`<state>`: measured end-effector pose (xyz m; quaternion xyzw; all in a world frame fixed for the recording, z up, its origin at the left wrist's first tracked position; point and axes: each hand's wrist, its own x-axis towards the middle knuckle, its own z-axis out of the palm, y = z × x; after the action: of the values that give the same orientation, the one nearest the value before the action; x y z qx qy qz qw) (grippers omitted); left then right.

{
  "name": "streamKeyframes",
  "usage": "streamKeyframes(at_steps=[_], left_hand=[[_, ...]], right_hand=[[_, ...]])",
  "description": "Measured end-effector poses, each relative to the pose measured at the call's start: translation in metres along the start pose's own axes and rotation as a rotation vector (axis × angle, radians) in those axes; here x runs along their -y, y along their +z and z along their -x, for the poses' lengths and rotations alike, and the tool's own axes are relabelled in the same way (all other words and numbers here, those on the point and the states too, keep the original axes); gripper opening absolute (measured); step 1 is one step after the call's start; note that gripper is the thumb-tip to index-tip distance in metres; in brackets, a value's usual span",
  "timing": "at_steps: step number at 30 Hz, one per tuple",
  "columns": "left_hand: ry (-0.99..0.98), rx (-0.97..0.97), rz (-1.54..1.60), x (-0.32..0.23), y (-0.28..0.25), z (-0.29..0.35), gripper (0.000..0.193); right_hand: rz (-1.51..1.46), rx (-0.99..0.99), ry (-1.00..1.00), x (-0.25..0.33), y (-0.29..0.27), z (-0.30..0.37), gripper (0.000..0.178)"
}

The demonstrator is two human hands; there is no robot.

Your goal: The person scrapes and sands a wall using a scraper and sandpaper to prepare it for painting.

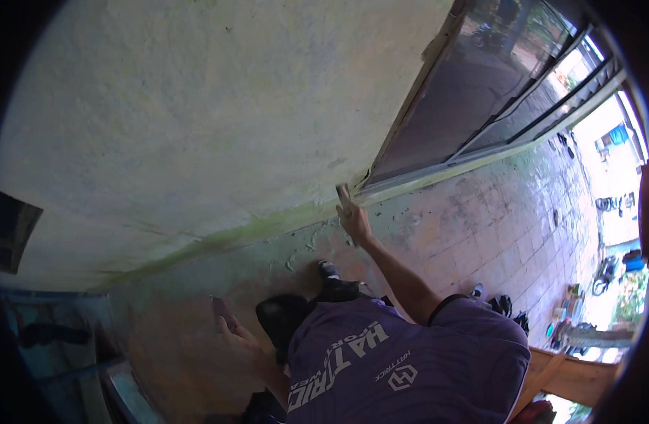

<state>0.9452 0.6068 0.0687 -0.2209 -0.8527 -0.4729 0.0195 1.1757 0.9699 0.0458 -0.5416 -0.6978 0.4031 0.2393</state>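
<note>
My right hand [355, 220] is closed around a narrow scraper-like tool [343, 193], held up to the lower part of the pale wall [218, 120], close to the bottom corner of the window frame. Whether its tip touches the wall I cannot tell. Lower and to the left, my left hand [241, 343] grips a flat, thin dark piece [220, 308] that sticks up past the fingers; its exact kind is not clear. The wall has patchy paint, with a greenish band near the floor.
Pale flakes [290, 263] lie on the floor along the wall's foot. A glass window [465, 113] runs off to the right above a tiled floor [494, 212]. Furniture [63, 339] stands at lower left, a wooden beam [571, 378] at lower right. Motorbikes stand outside.
</note>
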Motion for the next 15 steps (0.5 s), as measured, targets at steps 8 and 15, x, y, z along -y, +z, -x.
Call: streamKeyframes(at_steps=[8, 15], left_hand=[[-0.229, 0.315, -0.471, -0.041, -0.008, 0.033, 0.045], [0.269, 0.244, -0.1, 0.024, 0.031, 0.031, 0.049]], right_hand=[[0.007, -0.053, 0.148, -0.092, 0.023, 0.073, 0.038], [-0.219, -0.027, 0.347, -0.111, -0.022, 0.118, 0.013]])
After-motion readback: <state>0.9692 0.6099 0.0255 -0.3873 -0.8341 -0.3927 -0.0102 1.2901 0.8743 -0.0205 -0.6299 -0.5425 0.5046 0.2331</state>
